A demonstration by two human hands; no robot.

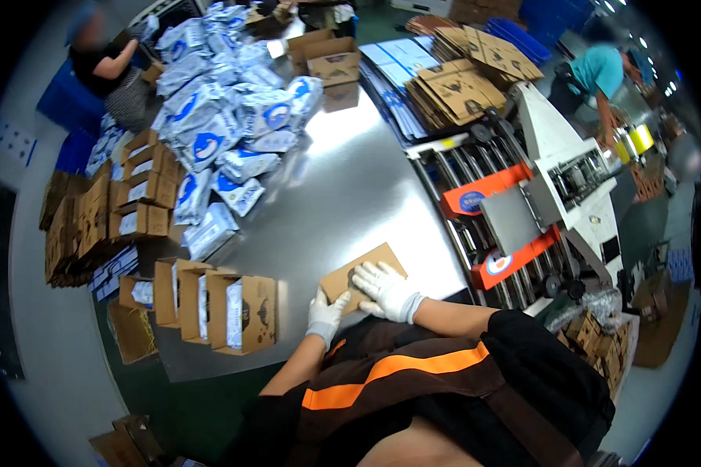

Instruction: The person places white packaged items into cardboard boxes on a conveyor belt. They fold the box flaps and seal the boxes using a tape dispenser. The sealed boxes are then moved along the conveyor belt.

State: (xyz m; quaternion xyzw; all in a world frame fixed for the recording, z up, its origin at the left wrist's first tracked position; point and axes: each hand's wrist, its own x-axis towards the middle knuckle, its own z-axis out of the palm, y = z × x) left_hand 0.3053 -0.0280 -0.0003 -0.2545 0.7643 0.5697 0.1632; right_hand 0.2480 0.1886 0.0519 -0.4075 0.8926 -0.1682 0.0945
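Observation:
A flat brown cardboard box blank (374, 263) lies on the steel table (343, 187) close to me. My right hand (385, 288), in a white glove, presses flat on top of it with fingers spread. My left hand (325, 310), also gloved, grips the blank's near left edge. Just to the left stand several open brown cartons (226, 307) with white-and-blue packets inside.
A heap of white-and-blue packets (226, 117) covers the table's far left. Stacks of flat cardboard (463, 82) lie at the back right. A white and orange machine with rollers (522, 202) stands on the right. One person works at the far left, another at the far right.

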